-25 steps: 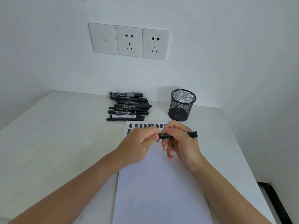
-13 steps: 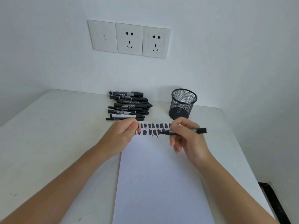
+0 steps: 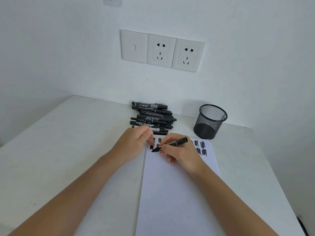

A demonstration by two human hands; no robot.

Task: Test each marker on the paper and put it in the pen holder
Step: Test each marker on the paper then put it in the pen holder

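At paper (image 3: 170, 193) top-left, marker (image 3: 173, 143), capped 1 s ago, now test-marking, pinched by right hand (image 3: 180, 154); left hand (image 3: 134, 143) curled, contents unseen.

white table (image 3: 68, 150): paper (image 3: 170, 201) (ink-marked), marker pile (image 3: 153, 116), mesh pen holder (image 3: 210, 121)

the right hand (image 3: 180, 154) pinches a black marker (image 3: 172, 143), tip down among dark test patches at the paper (image 3: 170, 193)'s far left corner. the left hand (image 3: 133, 143), fingers curled, rests at that corner's edge. beyond the paper's far edge lies a pile of markers (image 3: 153, 118); beyond its far right corner stands the mesh pen holder (image 3: 210, 121).
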